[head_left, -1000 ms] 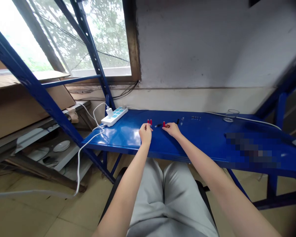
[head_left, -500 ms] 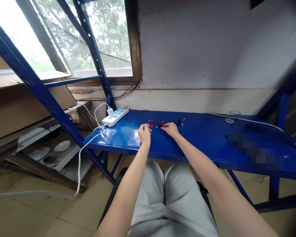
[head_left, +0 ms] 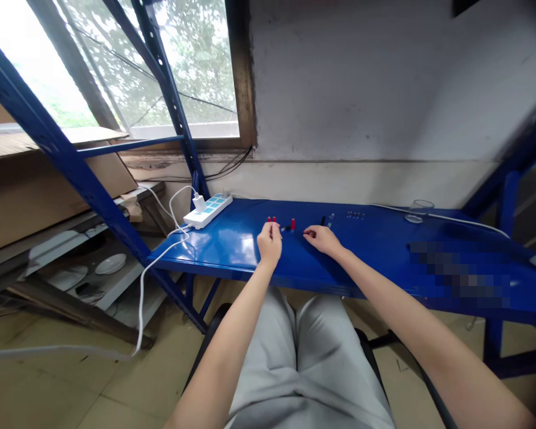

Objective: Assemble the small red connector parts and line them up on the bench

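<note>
My left hand [head_left: 270, 243] is just above the front half of the blue table, its fingers curled together; whatever they hold, if anything, is hidden. Right behind it stand two small red cylinders [head_left: 274, 219], partly covered by the fingers. Between my hands another small red cylinder [head_left: 292, 224] stands upright, with a short black piece [head_left: 286, 228] lying beside it. My right hand [head_left: 322, 239] is to the right of these, thumb and fingers pinched together; I cannot make out anything in them. Behind that hand are a slim black piece [head_left: 323, 220] and small clear pieces [head_left: 331, 220].
Several tiny shiny parts [head_left: 355, 215] lie in rows farther right on the blue table [head_left: 375, 250]. A clear glass [head_left: 418, 211] stands near the wall. At the left end are a white power strip [head_left: 208, 211] and its cable. A blurred patch covers the right side.
My right hand has moved right, off the upright red cylinder, which stays standing. My left hand has shifted slightly right, and its fingers now overlap the two red cylinders more.
</note>
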Available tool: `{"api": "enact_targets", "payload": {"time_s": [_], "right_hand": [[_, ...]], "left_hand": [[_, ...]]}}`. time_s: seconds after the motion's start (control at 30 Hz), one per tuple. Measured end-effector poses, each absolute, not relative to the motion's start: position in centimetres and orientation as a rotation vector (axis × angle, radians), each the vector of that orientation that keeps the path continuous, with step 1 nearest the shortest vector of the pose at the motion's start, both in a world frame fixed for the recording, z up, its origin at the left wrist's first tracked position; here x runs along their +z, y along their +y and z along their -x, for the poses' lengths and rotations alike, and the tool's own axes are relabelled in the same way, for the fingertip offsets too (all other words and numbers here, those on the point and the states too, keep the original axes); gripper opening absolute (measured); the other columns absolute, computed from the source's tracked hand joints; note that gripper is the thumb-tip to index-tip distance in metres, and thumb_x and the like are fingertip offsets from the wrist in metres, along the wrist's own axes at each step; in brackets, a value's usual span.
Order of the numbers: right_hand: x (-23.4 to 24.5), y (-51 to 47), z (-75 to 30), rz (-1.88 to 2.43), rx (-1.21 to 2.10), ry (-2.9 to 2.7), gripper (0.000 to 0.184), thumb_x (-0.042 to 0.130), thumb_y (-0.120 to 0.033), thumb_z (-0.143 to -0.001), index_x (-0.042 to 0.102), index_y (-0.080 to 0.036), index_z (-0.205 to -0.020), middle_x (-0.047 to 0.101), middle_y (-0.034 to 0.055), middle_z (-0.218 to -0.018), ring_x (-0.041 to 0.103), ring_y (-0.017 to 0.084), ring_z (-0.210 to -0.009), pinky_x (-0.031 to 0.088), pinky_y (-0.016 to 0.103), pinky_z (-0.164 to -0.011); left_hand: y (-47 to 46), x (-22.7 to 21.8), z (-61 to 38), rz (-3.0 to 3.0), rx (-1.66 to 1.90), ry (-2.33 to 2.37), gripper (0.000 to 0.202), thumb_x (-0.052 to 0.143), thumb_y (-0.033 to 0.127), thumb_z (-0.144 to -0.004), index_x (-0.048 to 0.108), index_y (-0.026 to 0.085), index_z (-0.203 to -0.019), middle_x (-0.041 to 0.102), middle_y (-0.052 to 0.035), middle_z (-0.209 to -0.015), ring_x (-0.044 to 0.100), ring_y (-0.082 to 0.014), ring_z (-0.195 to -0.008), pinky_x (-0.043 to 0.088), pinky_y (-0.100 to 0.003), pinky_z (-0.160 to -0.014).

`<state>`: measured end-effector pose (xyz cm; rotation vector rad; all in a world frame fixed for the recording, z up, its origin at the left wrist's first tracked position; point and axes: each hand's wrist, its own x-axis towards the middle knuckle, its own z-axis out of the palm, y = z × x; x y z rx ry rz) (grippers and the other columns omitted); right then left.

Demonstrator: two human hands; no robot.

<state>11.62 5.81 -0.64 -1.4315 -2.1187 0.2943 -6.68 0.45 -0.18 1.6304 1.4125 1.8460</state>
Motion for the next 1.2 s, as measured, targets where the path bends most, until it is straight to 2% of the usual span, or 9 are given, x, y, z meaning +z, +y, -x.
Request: {"api": "enact_targets", "payload": {"time_s": [0.13, 0.23, 0.3, 0.47, 0.67, 0.83, 0.97, 1.1, 1.2], "right_hand": [[-0.9, 5.1, -15.4, 1.465, 0.15, -1.903, 0.021, 0.049, -0.03, -0.076, 0.067, -0.02, -0.079, 0.067, 0.0041, -0.074, 0.06, 0.017, -0.067, 0.043, 0.027, -0.062], [-1.4, 5.0, -17.6, 1.475, 0.039, -1.677, 0.024, 0.048, -0.034, -0.076, 0.067, -0.019, -0.08, 0.066, 0.0052, -0.071, 0.06, 0.019, -0.067, 0.044, 0.028, -0.064], [-1.7, 4.9, -18.5, 1.448, 0.02, -1.577, 0.027, 0.048, -0.036, -0.076, 0.066, -0.017, -0.08, 0.066, 0.0061, -0.07, 0.06, 0.019, -0.066, 0.044, 0.029, -0.065], [-1.9, 4.2, -19.2, 1.41, 0.071, -1.463, 0.031, 0.046, -0.039, -0.076, 0.066, -0.016, -0.08, 0.065, 0.0072, -0.069, 0.058, 0.018, -0.062, 0.045, 0.03, -0.063], [-1.9, 4.0, -19.0, 1.434, 0.118, -1.506, 0.027, 0.046, -0.037, -0.076, 0.065, -0.017, -0.079, 0.064, 0.0067, -0.069, 0.057, 0.018, -0.063, 0.044, 0.03, -0.062], [-1.7, 4.0, -18.8, 1.491, 0.144, -1.514, 0.024, 0.047, -0.033, -0.075, 0.064, -0.018, -0.078, 0.064, 0.0061, -0.069, 0.057, 0.018, -0.064, 0.042, 0.029, -0.061], [-1.7, 4.0, -18.7, 1.58, 0.107, -1.577, 0.022, 0.045, -0.029, -0.076, 0.064, -0.018, -0.08, 0.064, 0.006, -0.072, 0.057, 0.018, -0.066, 0.041, 0.028, -0.061], [-2.0, 4.2, -18.5, 1.648, -0.043, -1.797, 0.025, 0.042, -0.024, -0.078, 0.065, -0.017, -0.086, 0.064, 0.0087, -0.083, 0.056, 0.021, -0.079, 0.041, 0.031, -0.069], [-2.2, 4.4, -18.2, 1.711, -0.145, -1.922, 0.03, 0.04, -0.028, -0.083, 0.064, -0.018, -0.098, 0.062, 0.0119, -0.099, 0.053, 0.025, -0.094, 0.039, 0.038, -0.078]], "left_hand": [[-0.7, 0.3, 3.7, -2.176, 1.559, 1.302, 0.022, 0.039, 0.028, -0.087, 0.059, 0.019, -0.087, 0.06, -0.0022, -0.071, 0.056, -0.0121, -0.067, 0.042, -0.023, -0.068], [-0.5, 0.6, 0.6, -2.268, 1.277, 1.274, 0.021, 0.04, 0.024, -0.086, 0.059, 0.02, -0.093, 0.062, -0.0036, -0.076, 0.058, -0.015, -0.075, 0.044, -0.025, -0.071], [0.2, 0.7, -1.3, -2.233, 1.136, 1.291, 0.027, 0.041, 0.021, -0.084, 0.054, 0.018, -0.107, 0.064, -0.007, -0.088, 0.059, -0.018, -0.086, 0.046, -0.028, -0.076], [3.0, 0.5, -3.8, -2.24, 0.931, 1.546, 0.064, 0.042, 0.016, -0.079, 0.022, 0.013, -0.14, 0.047, -0.019, -0.127, 0.048, -0.0293, -0.114, 0.041, -0.042, -0.091], [5.8, -0.1, -4.4, -2.348, 0.765, 1.736, 0.074, 0.041, 0.011, -0.077, 0.01, 0.018, -0.144, 0.033, -0.0148, -0.142, 0.04, -0.0297, -0.122, 0.036, -0.044, -0.096], [7.1, -0.6, -4.8, -2.437, 0.657, 1.785, 0.068, 0.039, 0.015, -0.081, 0.014, 0.023, -0.144, 0.032, -0.0119, -0.143, 0.04, -0.0275, -0.122, 0.034, -0.043, -0.097], [7.5, -0.6, -5.2, -2.515, 0.616, 1.823, 0.052, 0.037, 0.017, -0.086, 0.031, 0.018, -0.138, 0.05, -0.014, -0.127, 0.048, -0.0257, -0.112, 0.036, -0.041, -0.094], [7.5, -0.1, -5.4, -2.586, 0.682, 1.859, 0.031, 0.035, 0.019, -0.089, 0.05, 0.013, -0.116, 0.06, -0.014, -0.106, 0.055, -0.0236, -0.101, 0.04, -0.038, -0.087], [7.0, 0.4, -5.2, -2.541, 0.697, 1.856, 0.023, 0.037, 0.019, -0.089, 0.053, 0.013, -0.103, 0.063, -0.0125, -0.095, 0.059, -0.0224, -0.093, 0.042, -0.035, -0.082]]}}
